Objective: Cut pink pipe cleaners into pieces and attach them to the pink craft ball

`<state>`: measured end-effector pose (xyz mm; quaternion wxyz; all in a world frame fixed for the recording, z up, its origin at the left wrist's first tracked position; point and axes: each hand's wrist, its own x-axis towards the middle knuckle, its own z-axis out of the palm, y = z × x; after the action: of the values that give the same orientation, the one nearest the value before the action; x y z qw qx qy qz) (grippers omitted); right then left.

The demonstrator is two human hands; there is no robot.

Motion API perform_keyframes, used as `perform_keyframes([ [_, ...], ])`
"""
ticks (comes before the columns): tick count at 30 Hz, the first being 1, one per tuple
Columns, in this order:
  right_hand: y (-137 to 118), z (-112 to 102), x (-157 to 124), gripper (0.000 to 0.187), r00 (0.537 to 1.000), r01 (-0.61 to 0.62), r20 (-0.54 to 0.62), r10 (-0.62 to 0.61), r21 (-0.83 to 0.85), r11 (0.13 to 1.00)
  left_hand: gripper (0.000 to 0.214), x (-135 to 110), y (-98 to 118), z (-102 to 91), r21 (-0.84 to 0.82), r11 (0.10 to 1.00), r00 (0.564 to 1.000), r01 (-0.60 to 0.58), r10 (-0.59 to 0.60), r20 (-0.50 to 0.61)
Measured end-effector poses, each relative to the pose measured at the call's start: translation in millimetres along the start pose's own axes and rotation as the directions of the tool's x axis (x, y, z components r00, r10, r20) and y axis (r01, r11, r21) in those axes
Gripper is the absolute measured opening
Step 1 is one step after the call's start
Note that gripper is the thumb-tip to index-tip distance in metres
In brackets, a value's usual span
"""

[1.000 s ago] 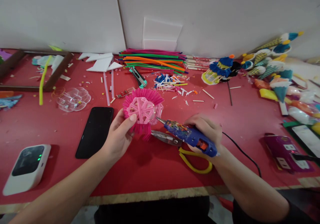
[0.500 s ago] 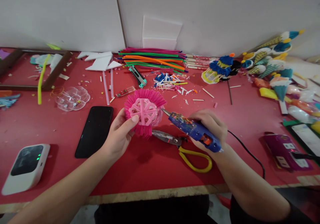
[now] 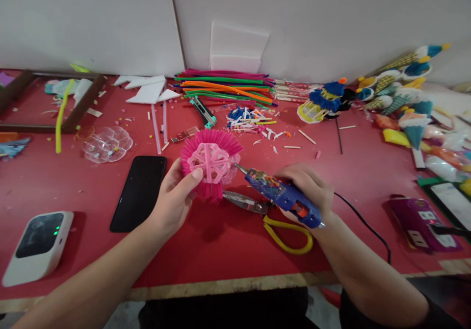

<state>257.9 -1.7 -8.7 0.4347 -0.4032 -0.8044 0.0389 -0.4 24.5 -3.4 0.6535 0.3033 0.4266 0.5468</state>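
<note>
In the head view my left hand (image 3: 177,190) pinches a pink fringed craft piece (image 3: 209,164), thumb in front and fingers behind. Pale pink strips cross its face like spokes, and a darker pink fringe stands out above and below. My right hand (image 3: 307,190) is wrapped round a blue hot glue gun (image 3: 281,191), stained with colour. The gun's metal nozzle points left, at the right edge of the pink piece; whether it touches I cannot tell. Below both lies a pair of scissors (image 3: 283,233) with yellow handles, its blades partly under the piece.
A black phone (image 3: 139,194) and a white device (image 3: 39,248) lie at left. Behind are a utility knife (image 3: 203,112), cut scraps (image 3: 250,119) and a pipe cleaner bundle (image 3: 224,88). The gun's cord (image 3: 366,228) runs right, near a purple power box (image 3: 423,223). Finished-looking figures (image 3: 326,98) stand back right.
The pink piece has shifted slightly left and up in my left hand. The glue gun has moved a little left and down with my right hand, its nozzle still by the piece's edge.
</note>
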Motion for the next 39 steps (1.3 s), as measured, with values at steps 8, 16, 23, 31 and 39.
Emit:
perform_keyframes([
  [8,-2,0,0,0.025,0.999,0.047,-0.008,-0.047,-0.013,0.999,0.043,1,2,-1.6,-0.045,0.988,0.989,0.146,-0.144,0.041],
  [16,-4,1,0,0.027,0.999,0.031,0.011,-0.03,-0.045,0.999,0.021,4,12,0.9,-0.202,0.906,0.927,0.372,-0.353,0.127],
  [23,3,1,-5,0.022,0.996,0.08,0.05,-0.076,-0.098,0.992,0.016,6,20,0.5,-0.334,0.822,0.886,0.462,-0.444,0.134],
  [31,26,-43,1,0.043,0.943,-0.089,0.258,0.209,-0.41,0.908,0.036,18,30,-3.4,-0.405,0.882,0.965,0.243,-0.263,0.007],
  [39,103,-99,-54,0.051,0.887,0.117,0.444,0.127,-0.481,0.869,0.01,22,27,-0.4,-0.367,0.926,0.985,0.088,-0.135,-0.104],
])
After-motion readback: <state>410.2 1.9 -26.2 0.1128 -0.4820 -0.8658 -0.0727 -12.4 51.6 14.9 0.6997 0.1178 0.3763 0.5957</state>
